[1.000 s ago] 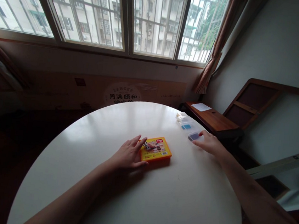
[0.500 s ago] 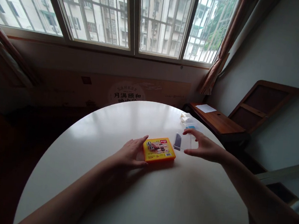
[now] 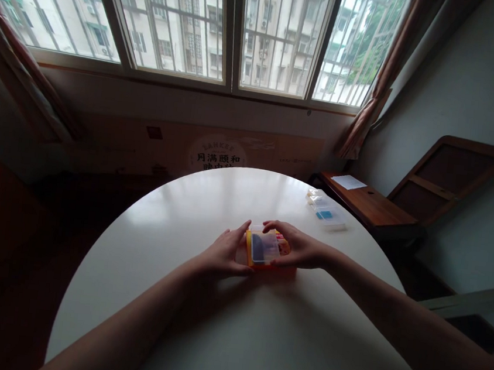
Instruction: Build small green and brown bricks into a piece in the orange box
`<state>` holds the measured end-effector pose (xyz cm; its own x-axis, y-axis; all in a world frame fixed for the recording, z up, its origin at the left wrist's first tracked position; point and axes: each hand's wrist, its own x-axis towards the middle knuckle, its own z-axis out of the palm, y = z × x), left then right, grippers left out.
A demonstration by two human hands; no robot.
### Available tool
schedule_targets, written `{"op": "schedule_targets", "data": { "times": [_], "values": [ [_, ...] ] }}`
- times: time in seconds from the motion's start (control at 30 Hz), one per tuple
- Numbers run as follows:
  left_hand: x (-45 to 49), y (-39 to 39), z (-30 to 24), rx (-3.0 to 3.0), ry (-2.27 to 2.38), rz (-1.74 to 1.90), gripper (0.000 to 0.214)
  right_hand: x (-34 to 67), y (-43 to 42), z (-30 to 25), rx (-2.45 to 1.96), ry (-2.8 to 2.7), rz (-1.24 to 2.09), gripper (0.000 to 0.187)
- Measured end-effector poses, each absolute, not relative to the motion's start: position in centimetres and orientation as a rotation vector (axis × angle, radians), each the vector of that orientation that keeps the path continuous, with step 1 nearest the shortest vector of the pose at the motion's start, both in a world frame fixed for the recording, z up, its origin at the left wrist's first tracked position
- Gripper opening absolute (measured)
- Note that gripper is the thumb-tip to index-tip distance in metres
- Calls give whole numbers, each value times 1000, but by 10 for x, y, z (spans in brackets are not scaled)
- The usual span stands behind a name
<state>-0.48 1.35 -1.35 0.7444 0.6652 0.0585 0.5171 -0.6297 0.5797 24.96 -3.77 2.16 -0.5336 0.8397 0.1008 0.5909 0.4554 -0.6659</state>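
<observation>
A flat yellow-orange box [image 3: 284,246] with a printed picture lid lies on the white round table. My left hand [image 3: 224,254] grips its left end, thumb at the near side and fingers at the far side. My right hand [image 3: 302,248] holds a clear plastic case [image 3: 265,248] with something dark inside, thumb and fingers on opposite edges. The case is over the top of the yellow box and hides most of the lid; whether it touches the lid I cannot tell.
Toward the table's [image 3: 153,275] right rear edge lie another clear case [image 3: 335,221] with a blue patch and a whitish clear packet [image 3: 316,198]. Beyond stands a wooden bench [image 3: 372,207] with a white paper [image 3: 348,182] on it.
My right hand has carried the clear case leftward from beside the yellow box to over its lid. My left hand stays at the box's left end. The view has shifted slightly.
</observation>
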Motion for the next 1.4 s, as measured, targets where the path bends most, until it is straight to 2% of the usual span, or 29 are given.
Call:
{"op": "schedule_targets", "data": {
  "times": [0.4, 0.6, 0.67, 0.73, 0.83, 1.0, 1.13, 1.27, 1.4],
  "values": [
    [-4, 13, -23, 2308, 741, 596, 108, 246, -34, 14, -1134, -2245, 876, 64],
    [-4, 17, -27, 2282, 751, 565, 111, 255, -38, 28, -1117, -2319, 701, 82],
    [-5, 18, -27, 2288, 771, 551, 112, 273, -32, 34, -1261, -2224, 556, 75],
    [-5, 18, -27, 2297, 799, 542, 112, 300, -23, 36, -1616, -2013, 230, 58],
    [-5, 16, -23, 2319, 797, 548, 111, 346, -10, 29, -1919, -1755, 72, 44],
    [-3, 11, -14, 2391, 809, 554, 90, 395, -10, -1, -2339, -1494, 71, 56],
    [-1, 7, -8, 2430, 836, 522, 69, 400, -8, -18, -2459, -1476, 77, 69],
    [1, 5, -5, 2435, 861, 508, 65, 400, 4, -22, -2505, -1471, 28, 76],
    [2, 6, -7, 2439, 875, 501, 64, 400, 14, -21, -2520, -1479, 51, 74]
  ]
}}
